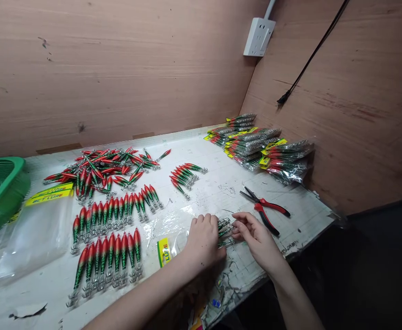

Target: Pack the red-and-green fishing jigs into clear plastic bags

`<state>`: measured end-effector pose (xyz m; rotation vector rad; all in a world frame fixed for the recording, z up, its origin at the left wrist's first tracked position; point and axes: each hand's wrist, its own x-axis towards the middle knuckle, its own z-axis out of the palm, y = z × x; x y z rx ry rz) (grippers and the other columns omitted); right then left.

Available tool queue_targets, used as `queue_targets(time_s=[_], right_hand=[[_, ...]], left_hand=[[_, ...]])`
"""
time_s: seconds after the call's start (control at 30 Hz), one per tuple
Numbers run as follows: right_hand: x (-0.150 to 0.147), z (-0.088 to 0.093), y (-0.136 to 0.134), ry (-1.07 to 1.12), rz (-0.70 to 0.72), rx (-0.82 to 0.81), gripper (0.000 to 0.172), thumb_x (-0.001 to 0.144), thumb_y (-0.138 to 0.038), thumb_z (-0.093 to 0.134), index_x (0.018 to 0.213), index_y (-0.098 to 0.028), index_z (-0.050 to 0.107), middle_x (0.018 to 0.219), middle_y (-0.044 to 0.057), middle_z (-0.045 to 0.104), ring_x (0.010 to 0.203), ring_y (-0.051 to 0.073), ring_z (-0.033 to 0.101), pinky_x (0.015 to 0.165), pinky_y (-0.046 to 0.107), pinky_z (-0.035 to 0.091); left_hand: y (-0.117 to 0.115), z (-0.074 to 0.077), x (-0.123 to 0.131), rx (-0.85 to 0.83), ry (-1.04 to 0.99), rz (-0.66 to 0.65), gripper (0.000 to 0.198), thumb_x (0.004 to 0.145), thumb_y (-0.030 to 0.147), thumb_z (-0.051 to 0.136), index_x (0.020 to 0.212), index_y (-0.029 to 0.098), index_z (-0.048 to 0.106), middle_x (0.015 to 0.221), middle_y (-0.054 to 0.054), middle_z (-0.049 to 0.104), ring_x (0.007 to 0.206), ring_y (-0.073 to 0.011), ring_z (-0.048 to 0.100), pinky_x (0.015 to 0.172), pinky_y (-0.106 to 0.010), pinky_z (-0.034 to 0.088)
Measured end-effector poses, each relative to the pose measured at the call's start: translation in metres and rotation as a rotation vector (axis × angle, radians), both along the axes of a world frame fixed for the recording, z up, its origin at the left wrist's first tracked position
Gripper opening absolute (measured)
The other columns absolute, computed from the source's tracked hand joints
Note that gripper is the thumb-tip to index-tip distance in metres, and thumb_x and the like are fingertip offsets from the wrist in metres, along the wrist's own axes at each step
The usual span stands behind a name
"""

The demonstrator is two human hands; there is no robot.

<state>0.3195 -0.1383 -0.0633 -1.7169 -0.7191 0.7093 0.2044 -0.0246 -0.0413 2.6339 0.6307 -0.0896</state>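
Several red-and-green squid jigs lie bunched under my left hand, which is closed over them; their hook ends stick out to the right. My right hand has its fingertips pinched at those hook ends. Partly beneath my left hand is a clear plastic bag with a yellow label. The covered part of the bunch is hidden, so I cannot tell if the jigs are inside the bag. Red-handled pliers rest beyond my right hand, jaws slightly apart.
Rows of jigs stretch along the left of the white table, with a loose heap behind them. Empty labelled bags lie by a green basket. Bagged jigs are piled at the back right corner.
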Motion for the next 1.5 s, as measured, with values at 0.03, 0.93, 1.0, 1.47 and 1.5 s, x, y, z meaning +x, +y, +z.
queue_targets(time_s=[0.03,0.93,1.0,1.47,1.5], right_hand=[[-0.001,0.002,-0.001,0.006,0.002,0.01,0.041,0.082,-0.057,0.054,0.101,-0.021,0.059,0.088,0.006,0.062,0.072,0.018,0.063,0.068,0.035,0.058],[-0.021,0.061,0.029,-0.103,0.406,0.08,0.047,0.089,-0.062,0.038,0.075,-0.02,0.053,0.065,-0.002,0.042,0.061,0.012,0.039,0.059,0.024,0.035],[-0.023,0.061,0.026,-0.071,0.45,0.082,0.049,0.09,-0.061,0.038,0.065,-0.02,0.045,0.062,-0.003,0.037,0.058,0.011,0.036,0.056,0.024,0.032],[-0.024,0.061,0.023,-0.453,-0.029,0.217,0.045,0.093,-0.048,0.043,0.058,-0.023,0.03,0.056,-0.005,0.026,0.05,0.01,0.026,0.047,0.026,0.025],[-0.024,0.061,0.024,-0.614,-0.047,0.224,0.044,0.094,-0.044,0.042,0.058,-0.022,0.03,0.057,-0.005,0.028,0.05,0.01,0.027,0.048,0.026,0.025]], left_hand=[[0.0,-0.001,-0.001,-0.006,-0.011,0.013,0.032,0.066,0.025,0.058,0.094,0.014,0.048,0.099,-0.016,0.058,0.096,-0.0342,0.054,0.082,-0.046,0.043],[0.017,0.028,-0.067,-0.718,-0.547,0.087,0.072,0.075,0.027,0.06,0.139,0.02,0.029,0.102,-0.007,0.055,0.089,-0.0179,0.055,0.076,-0.029,0.048],[0.017,0.032,-0.068,-0.717,-0.557,0.094,0.072,0.075,0.027,0.059,0.14,0.02,0.028,0.102,-0.007,0.055,0.087,-0.0171,0.055,0.074,-0.029,0.049],[0.009,0.021,-0.078,-0.682,-0.529,-0.003,0.073,0.079,0.025,0.063,0.143,0.023,0.028,0.132,-0.012,0.05,0.119,-0.0242,0.049,0.093,-0.035,0.046],[0.008,0.022,-0.078,-0.688,-0.537,-0.013,0.073,0.079,0.026,0.063,0.143,0.023,0.028,0.136,-0.012,0.047,0.12,-0.0245,0.049,0.096,-0.036,0.045]])
